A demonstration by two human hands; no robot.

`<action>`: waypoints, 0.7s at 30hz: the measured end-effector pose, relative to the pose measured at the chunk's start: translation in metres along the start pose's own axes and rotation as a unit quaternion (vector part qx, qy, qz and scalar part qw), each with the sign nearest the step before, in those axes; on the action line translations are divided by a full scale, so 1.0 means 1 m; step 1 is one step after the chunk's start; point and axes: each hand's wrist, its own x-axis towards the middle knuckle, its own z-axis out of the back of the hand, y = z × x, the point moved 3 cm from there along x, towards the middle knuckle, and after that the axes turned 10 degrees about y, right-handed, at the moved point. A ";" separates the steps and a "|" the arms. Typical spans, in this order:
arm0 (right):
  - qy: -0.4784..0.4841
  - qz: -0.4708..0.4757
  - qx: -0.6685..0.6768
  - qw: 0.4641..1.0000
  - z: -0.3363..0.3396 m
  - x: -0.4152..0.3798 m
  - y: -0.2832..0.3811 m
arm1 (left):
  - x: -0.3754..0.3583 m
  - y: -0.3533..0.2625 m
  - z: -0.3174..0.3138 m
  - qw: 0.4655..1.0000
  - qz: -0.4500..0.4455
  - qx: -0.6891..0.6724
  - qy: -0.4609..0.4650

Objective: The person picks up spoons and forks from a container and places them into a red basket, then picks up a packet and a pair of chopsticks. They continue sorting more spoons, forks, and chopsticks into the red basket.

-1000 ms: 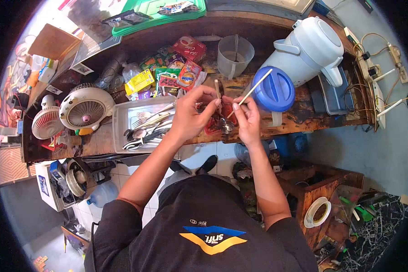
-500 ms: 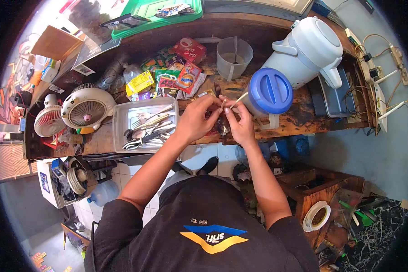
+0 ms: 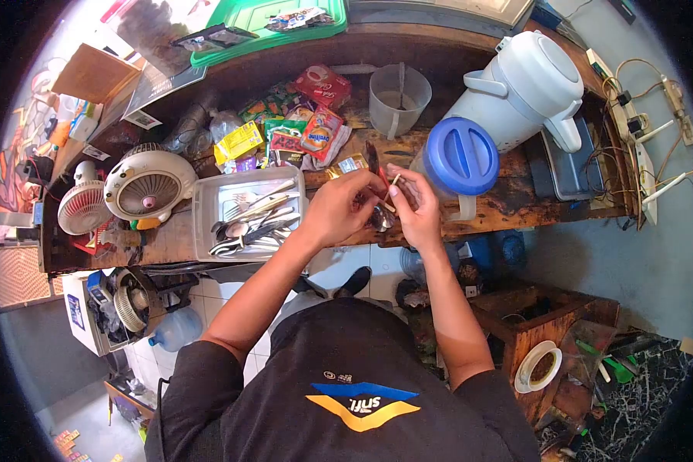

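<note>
Above the front edge of the wooden table, my left hand and my right hand meet, fingers curled toward each other. My right hand pinches a thin pale stick between thumb and fingers. Its lower part runs between both thumbs. My left fingers are closed beside it, and I cannot tell what they grip. Just beyond the fingertips is a dark, slim object with some red near it. Shiny metal shows below the hands. A clear plastic tray of spoons and forks sits left of my left hand.
A blue-lidded pitcher stands right of my right hand, with a white thermos jug behind it. Farther back are a clear measuring jug and colourful sachets. Two small fans stand left. Cables hang at right.
My hands have drawn slightly apart, the right one moving right and down. The pale stick has turned and no longer points toward the pitcher. More of the dark slim object shows.
</note>
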 end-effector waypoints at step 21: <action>-0.082 0.267 -0.297 0.913 -0.088 -0.017 0.085 | -0.093 0.023 0.107 0.992 -0.025 0.032 -0.117</action>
